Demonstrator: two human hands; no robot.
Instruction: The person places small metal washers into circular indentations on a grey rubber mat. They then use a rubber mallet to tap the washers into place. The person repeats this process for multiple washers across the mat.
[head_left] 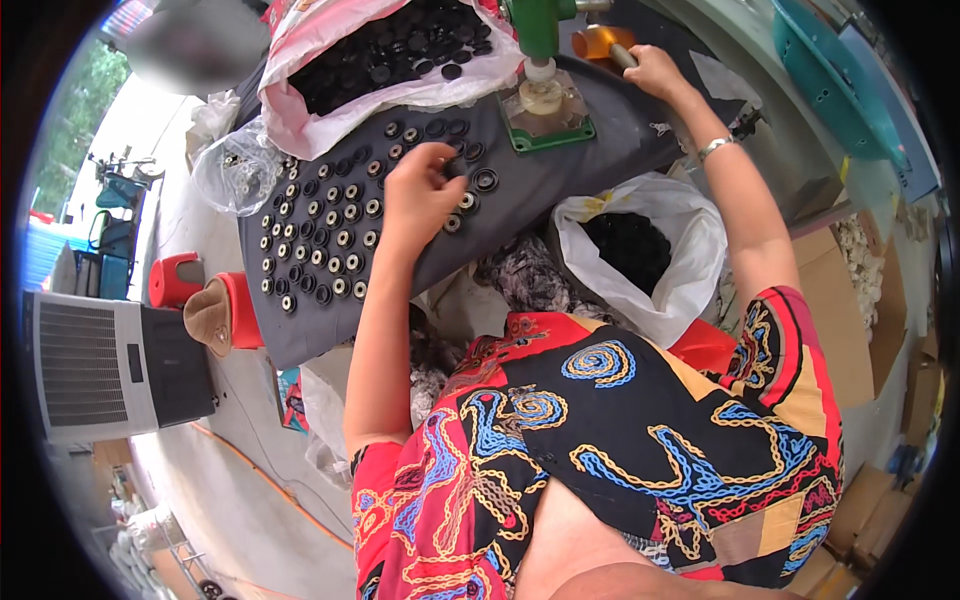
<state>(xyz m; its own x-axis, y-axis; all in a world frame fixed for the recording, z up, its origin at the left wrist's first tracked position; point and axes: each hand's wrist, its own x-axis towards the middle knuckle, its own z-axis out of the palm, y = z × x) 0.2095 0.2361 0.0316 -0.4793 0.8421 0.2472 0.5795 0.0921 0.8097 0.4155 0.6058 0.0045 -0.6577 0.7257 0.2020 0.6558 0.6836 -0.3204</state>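
Over the grey-covered table (330,330), my left hand (418,196) is closed, with a small black round part (455,168) pinched at its fingertips. Its details are partly hidden by the fingers. Beneath and left of this hand, loose rows of black rings (343,239), many with metal centres, lie on the cloth. My right hand (655,74) grips the handle of a mallet with an amber-orange head (598,42) at the far right. Between the two hands stands a green hand press (540,100) with a square base.
A big pinkish-white sack (290,130) of black discs lies open at the back. Near my lap, a white bag (690,270) holds black pieces. A clear plastic bag (236,172) sits at the table's left edge. Left are red stools (240,310) and an air cooler (85,365).
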